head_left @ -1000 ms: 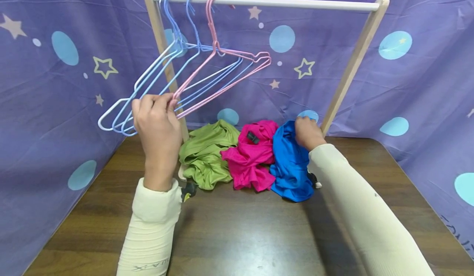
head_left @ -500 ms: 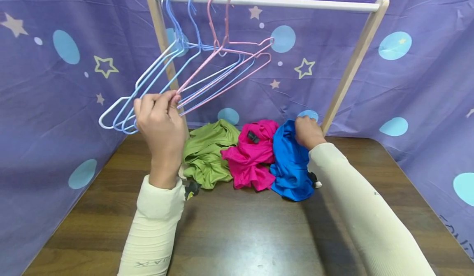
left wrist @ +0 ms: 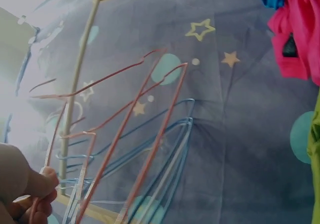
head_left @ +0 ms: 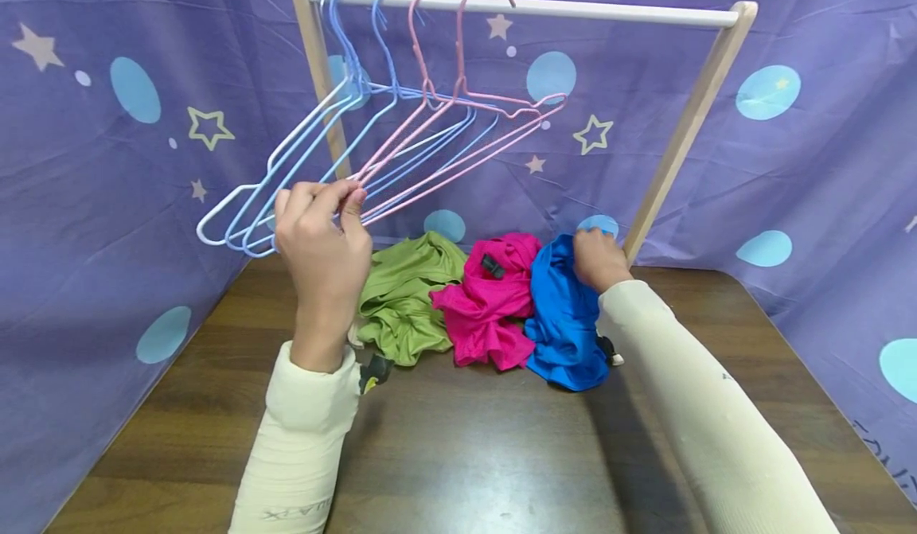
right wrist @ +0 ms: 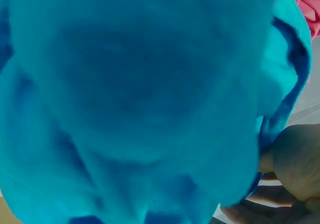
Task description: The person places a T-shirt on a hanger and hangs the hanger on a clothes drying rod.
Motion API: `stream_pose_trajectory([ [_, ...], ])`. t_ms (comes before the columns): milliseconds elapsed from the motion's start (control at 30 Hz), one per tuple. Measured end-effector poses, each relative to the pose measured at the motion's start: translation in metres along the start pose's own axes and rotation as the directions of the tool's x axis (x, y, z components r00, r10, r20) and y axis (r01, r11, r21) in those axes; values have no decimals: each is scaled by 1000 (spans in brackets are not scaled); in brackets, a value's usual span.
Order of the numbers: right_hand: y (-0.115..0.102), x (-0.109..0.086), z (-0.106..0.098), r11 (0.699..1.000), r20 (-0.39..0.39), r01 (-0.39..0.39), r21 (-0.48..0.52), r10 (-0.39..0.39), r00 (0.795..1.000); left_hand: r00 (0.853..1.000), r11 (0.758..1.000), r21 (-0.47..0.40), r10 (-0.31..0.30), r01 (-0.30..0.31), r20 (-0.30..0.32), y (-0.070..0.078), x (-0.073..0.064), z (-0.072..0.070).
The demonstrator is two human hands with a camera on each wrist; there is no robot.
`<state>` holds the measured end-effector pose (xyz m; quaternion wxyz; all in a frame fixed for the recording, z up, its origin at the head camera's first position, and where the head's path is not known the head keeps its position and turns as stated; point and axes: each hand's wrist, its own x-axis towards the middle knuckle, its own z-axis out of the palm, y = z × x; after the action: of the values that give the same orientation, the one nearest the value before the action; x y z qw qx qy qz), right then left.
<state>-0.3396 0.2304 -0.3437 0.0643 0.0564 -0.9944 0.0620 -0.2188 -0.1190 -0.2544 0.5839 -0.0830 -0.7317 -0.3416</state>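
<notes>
My left hand (head_left: 322, 239) pinches a pink hanger (head_left: 461, 48) at its near lower corner. Its hook stands higher than the rail (head_left: 609, 11), with the tip apparently in front of the bar. Behind it, a second pink hanger (head_left: 416, 40) hangs by its hook. In the left wrist view, thumb and fingers close on the held hanger's wire (left wrist: 105, 79). My right hand (head_left: 599, 259) grips the top of a crumpled blue cloth (head_left: 566, 319) at the right. That cloth fills most of the right wrist view, where the fingers hold its edge; some fingers are hidden.
Several blue hangers (head_left: 344, 40) and a white hanger (head_left: 308, 122) hang at the rail's left end. A green cloth (head_left: 408, 303) and a pink cloth (head_left: 494, 311) lie bunched on the wooden table (head_left: 466, 438). The rack's right post (head_left: 691, 120) leans behind my right hand.
The held pink hanger has come away from the other pink one, its hook rising off the rail and shifting right. My left hand moved slightly right. The right hand stayed on the blue cloth.
</notes>
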Motion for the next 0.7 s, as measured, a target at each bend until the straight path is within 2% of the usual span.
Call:
stream_pose_trajectory([
  [167, -3, 0, 0, 1000, -6, -5, 19, 5, 1000, 995, 1000, -1, -9, 9, 102, 6, 2, -10],
  [467, -2, 7, 4, 1000, -54, 8, 18, -7, 999, 966, 1000, 5, -13, 12, 257, 11, 3, -21],
  [700, 0, 7, 7, 1000, -91, 13, -27, -15, 996, 926, 998, 57, -51, 32, 374, 10, 2, -24],
])
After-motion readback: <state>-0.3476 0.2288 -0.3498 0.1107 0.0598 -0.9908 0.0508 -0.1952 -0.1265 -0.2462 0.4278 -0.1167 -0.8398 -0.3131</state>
